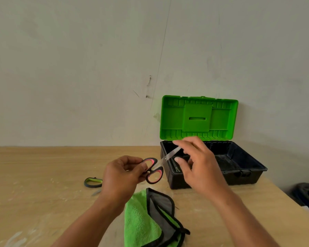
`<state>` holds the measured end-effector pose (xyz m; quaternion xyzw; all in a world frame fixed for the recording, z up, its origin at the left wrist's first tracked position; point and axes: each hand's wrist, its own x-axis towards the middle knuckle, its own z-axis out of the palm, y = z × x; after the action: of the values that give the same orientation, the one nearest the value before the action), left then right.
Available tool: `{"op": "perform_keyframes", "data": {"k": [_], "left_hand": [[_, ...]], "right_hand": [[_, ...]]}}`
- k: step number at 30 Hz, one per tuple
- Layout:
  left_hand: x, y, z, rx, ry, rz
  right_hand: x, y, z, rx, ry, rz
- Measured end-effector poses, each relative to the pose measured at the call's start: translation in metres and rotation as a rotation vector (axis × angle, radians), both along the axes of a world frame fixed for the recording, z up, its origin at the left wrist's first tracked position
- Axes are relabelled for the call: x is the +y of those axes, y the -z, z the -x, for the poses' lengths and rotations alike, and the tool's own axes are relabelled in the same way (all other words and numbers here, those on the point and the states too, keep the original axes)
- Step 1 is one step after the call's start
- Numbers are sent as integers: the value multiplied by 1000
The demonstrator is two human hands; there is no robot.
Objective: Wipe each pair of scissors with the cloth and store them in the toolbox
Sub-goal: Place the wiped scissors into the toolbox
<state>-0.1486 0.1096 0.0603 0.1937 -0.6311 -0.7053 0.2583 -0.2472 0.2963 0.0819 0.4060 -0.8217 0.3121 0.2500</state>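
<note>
Pinches scissors (159, 168) by handles w/ L hand (121, 175), blades pointing up-right at toolbox (243, 179) just beyond; holds R hand (198, 163) spread over tip, nearer it.

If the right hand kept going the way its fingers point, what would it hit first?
The right hand would likely meet the pink-and-black scissors' steel blade first; depth is unclear.

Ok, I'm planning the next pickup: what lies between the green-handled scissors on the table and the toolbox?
In the head view, the left hand, gripping the pink-handled scissors, comes between the green-handled scissors and the toolbox.
</note>
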Motion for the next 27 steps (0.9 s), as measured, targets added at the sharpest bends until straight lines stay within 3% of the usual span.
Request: {"op": "perform_keyframes", "data": {"k": [3, 5, 10, 17, 27], "left_hand": [[0, -14, 15, -14, 17, 102], [3, -23, 26, -12, 34, 161], [3, -33, 54, 11, 71, 180], [-1, 0, 75, -68, 76, 286], [-16, 26, 78, -147, 50, 311]], "right_hand": [[-1, -23, 20, 70, -28, -349], [-4, -34, 32, 102, -23, -465], [0, -48, 66, 26, 73, -548], [13, -13, 136, -385, 368, -597], [-11, 34, 173, -592, 469, -854]]}}
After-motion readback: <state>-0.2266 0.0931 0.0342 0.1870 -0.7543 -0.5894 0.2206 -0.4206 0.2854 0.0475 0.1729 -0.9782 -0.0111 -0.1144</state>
